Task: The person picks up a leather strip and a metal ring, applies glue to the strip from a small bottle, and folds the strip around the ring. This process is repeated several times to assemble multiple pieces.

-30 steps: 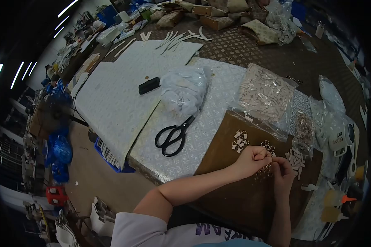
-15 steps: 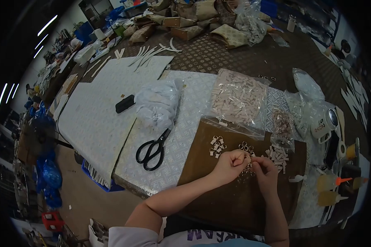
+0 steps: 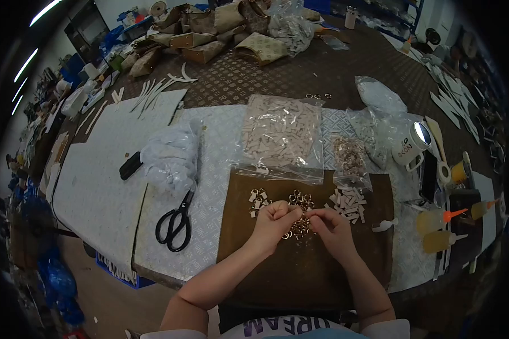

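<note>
My left hand point(image 3: 274, 224) is closed in a pinch, thumb and fingertips together, over a small pile of gold-coloured metal rings point(image 3: 301, 227). Close beside it my right hand point(image 3: 335, 233) also pinches, its fingertips almost meeting those of the left. Whatever lies between the fingers is too small to make out. To the left of the pile sit several rings fitted with pale tabs point(image 3: 258, 201). Loose pale tabs point(image 3: 349, 204) lie in a heap beyond my right hand. All of this rests on a brown mat point(image 3: 254, 277).
Behind the mat lie a clear bag of pale tabs point(image 3: 280, 130) and a smaller bag of metal parts point(image 3: 349, 155). Black-handled scissors point(image 3: 174, 226) are on the left. A white mug point(image 3: 407, 148) and glue bottles point(image 3: 435, 242) stand right. Handbags point(image 3: 209, 39) are piled at the back.
The camera has turned, so the table and everything on it appear further left. My hands remain over the ring pile, pinched, with the fingertips slightly further apart.
</note>
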